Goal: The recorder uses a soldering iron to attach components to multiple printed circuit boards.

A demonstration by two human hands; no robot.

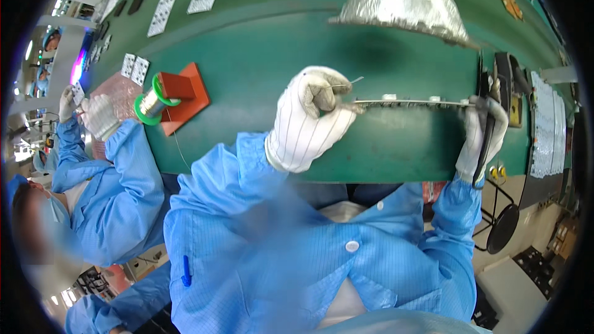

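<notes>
My left hand (312,117), in a white striped glove, is closed at the middle of the bench. A short piece of thin wire (355,80) sticks out between its fingers. Its lower fingertips pinch the left end of a narrow circuit board (408,102), seen edge-on with small white parts on top. At the board's right end, my gloved right hand (486,127) is closed around that end. A long, slim black thing (487,142) runs along this hand; whether it is gripped is unclear. The board is held level above the green bench mat (266,43).
Left of my hands stands a green spool of solder wire (150,105) on an orange-red stand (193,96). A silvery plastic bag (405,3) sits at the back. Beside my right hand are a black holder (512,86) and stacked white strips (547,127). A co-worker's gloved hand (99,114) works at left.
</notes>
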